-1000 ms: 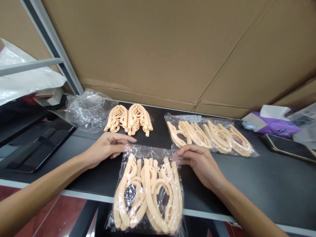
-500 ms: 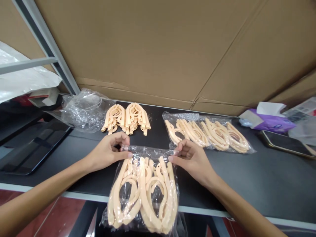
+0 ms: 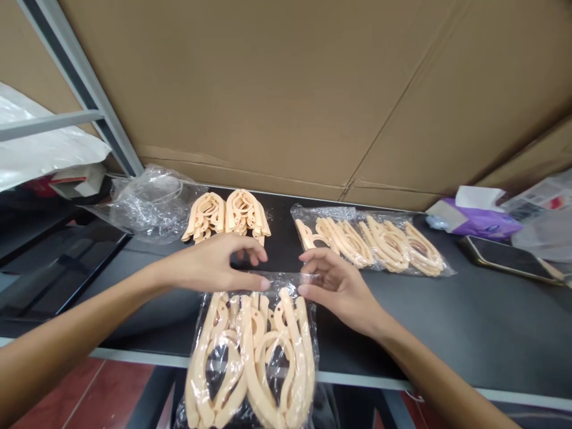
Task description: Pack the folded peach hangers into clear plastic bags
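**Left hand**: yours, open, fingers loosely curled above the desk, thumb tip at the top edge of the bag, no pinch.

**Right hand**: yours, open, forefinger and thumb parted around the same edge, neither clearly pressing the film.

**Bag**: clear film, holding a stack of peach plastic **hangers**. It lies flat between your hands on the black **desk**, its lower end reaching past the front edge.

**Second bag**: clear film, filled with like hangers, lying flat further along the desk, to the right.

**Loose hangers**: two bunches, unbagged, beyond your left hand.

**Crumpled bag**: clear, left of the bunches.

**Also on the desk:** purple **tissue box** and **phone**, both far right.

**Behind:** **cardboard** stands along the back.

**Handling note:** the film looks thin and slick. Your hold will be surest with thumb and forefinger pressed flat on it at each top corner, leaving the bag's weight on the desk.
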Motion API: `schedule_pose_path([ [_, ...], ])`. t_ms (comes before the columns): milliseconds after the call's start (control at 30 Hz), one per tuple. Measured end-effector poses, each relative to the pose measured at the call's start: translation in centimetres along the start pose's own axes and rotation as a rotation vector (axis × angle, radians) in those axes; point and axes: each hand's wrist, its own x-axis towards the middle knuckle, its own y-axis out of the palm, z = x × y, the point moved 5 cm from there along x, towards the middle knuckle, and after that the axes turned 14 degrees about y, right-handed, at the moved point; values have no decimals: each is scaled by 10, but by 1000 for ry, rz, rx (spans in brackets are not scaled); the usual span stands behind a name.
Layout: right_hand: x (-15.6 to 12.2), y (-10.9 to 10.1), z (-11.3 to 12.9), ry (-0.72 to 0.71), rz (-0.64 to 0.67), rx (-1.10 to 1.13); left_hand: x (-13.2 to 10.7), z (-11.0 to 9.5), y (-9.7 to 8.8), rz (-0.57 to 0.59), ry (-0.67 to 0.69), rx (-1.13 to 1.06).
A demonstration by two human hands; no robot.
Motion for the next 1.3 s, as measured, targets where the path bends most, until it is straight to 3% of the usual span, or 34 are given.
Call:
schedule_pose_path([
  [133, -2, 2, 2, -27, 15, 27, 31, -19, 21, 272, 48, -35],
  [233, -4, 0, 3, -26, 20, 29, 40, -22, 30, 317, 62, -78],
  [333, -6, -4, 3, -19, 14, 44, 33, -17, 31, 324, 40, -148],
  [567, -8, -5, 4, -5, 52, 78, 0, 0, 14, 267, -57, -178],
  [800, -6, -22, 5, -23, 7, 94, -31, 28, 1, 165, -112, -300],
  [933, -3, -27, 7, -69, -67, 56, -39, 39, -3, 83, -126, -344],
  [1067, -4, -32, 4, -77, -196, -1, -35, 37, -6, -10, -83, -292],
  [1167, -7, -47, 6, -138, -360, -191, -32, 36, -4, -49, -69, -234],
  [1233, -9, -61, 14, -255, -500, -434, -31, 36, -3, -74, -65, -167],
  [1300, -6, -68, 22, -365, -559, -699, -30, 33, -2, -116, -46, -25],
])
